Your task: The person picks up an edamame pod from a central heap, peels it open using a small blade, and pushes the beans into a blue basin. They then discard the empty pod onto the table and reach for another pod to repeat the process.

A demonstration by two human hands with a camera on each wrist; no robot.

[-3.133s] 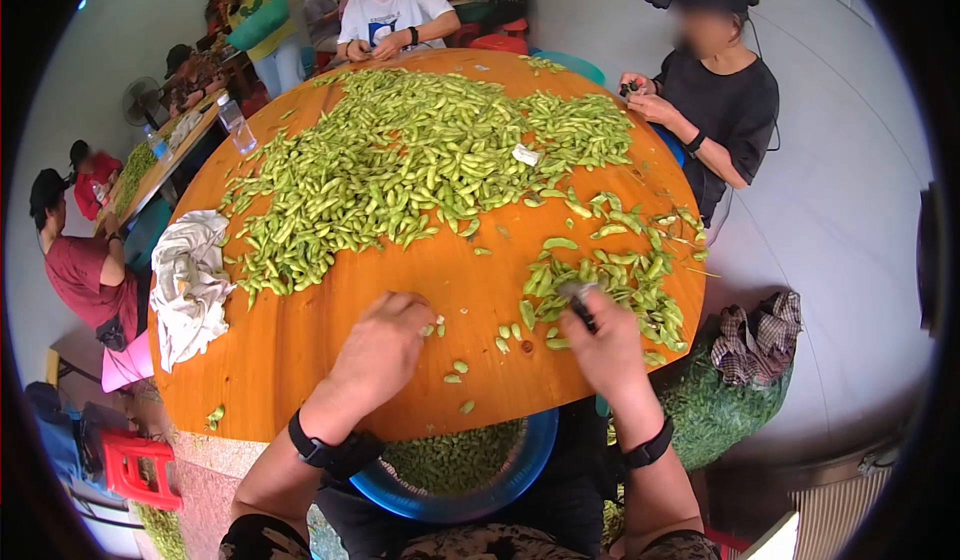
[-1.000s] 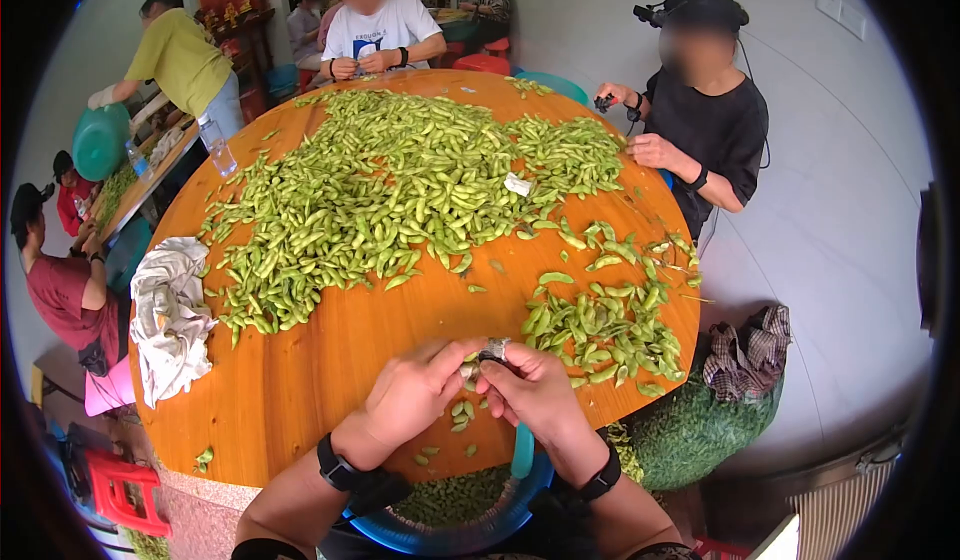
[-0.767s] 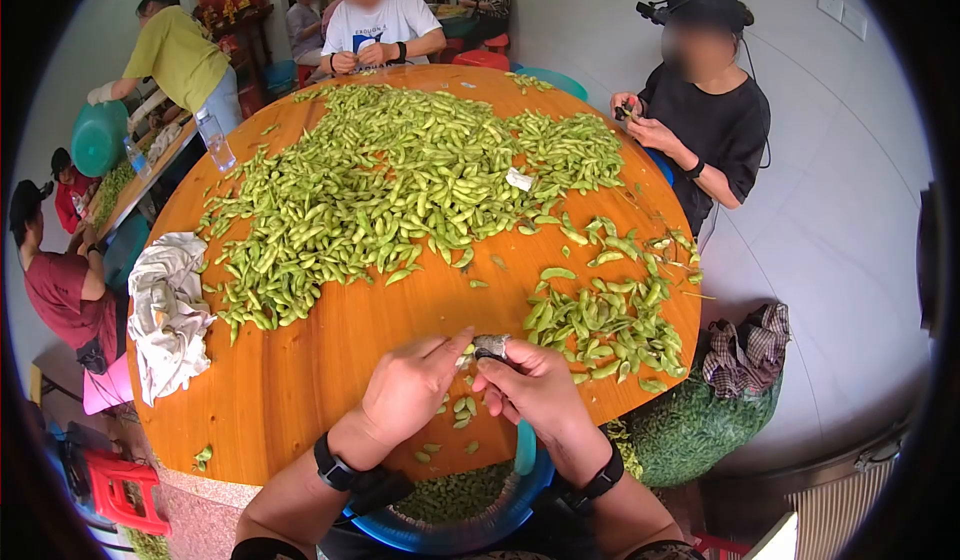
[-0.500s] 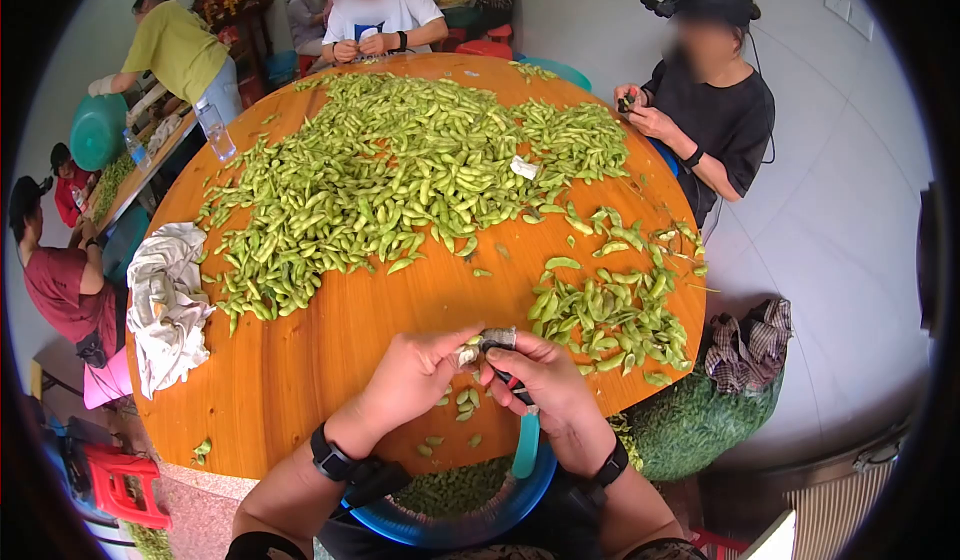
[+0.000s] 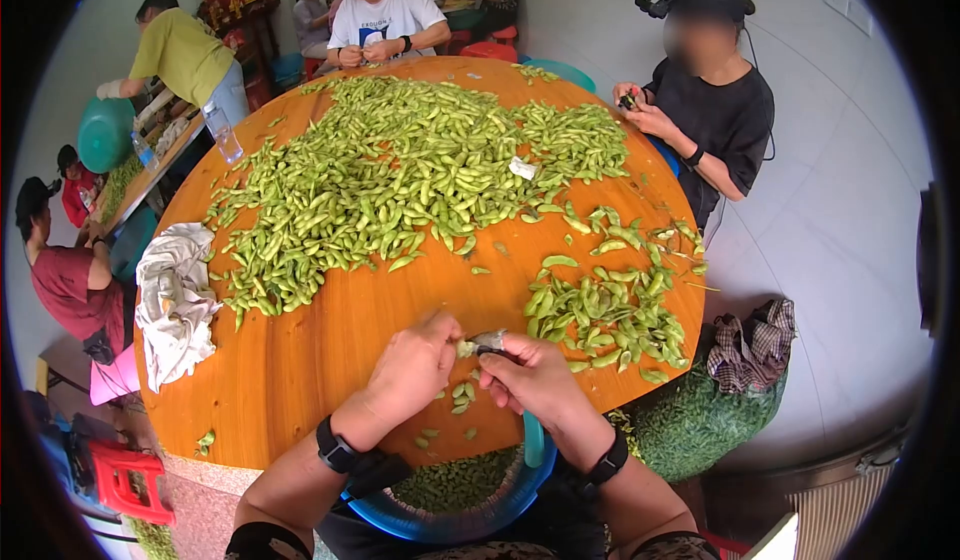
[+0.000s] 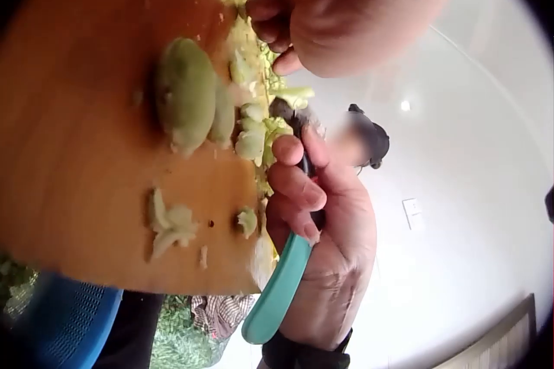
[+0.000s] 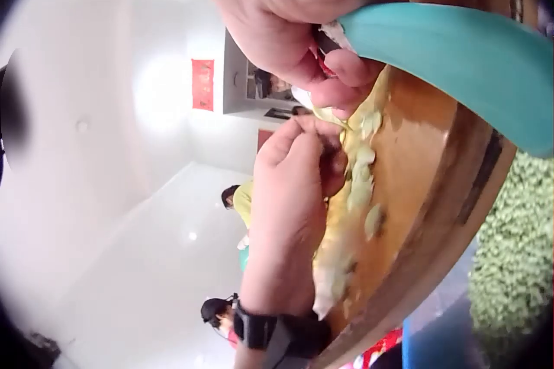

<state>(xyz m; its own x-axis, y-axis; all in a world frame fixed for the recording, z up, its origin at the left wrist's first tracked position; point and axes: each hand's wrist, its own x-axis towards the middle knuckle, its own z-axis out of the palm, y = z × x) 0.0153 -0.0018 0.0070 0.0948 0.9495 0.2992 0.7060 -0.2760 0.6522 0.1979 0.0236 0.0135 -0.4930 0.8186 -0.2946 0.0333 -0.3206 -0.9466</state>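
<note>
In the head view my left hand (image 5: 405, 370) has curled fingers pinching a pale green bean pod (image 5: 466, 348) at their tips. My right hand (image 5: 545, 380) faces it, gripping a tool with a teal handle (image 5: 533, 440) that hangs below the palm. Silvery wrapping (image 5: 490, 340) covers my right finger or the tool's end; I cannot tell which. The left wrist view shows the right fingers wrapped round the teal handle (image 6: 279, 291). Below the hands, several loose beans (image 5: 462, 396) lie on the wooden table (image 5: 330, 360).
A large heap of pods (image 5: 400, 170) covers the table's far half, with a smaller pile (image 5: 610, 315) at right. A white cloth (image 5: 175, 300) lies at the left edge. The blue basin (image 5: 450, 530) of beans sits below the front edge. People sit around.
Since the earliest frame, my hands have come together over the front of the table, from apart. Over the last half second the left hand has shifted slightly and its index finger has curled in.
</note>
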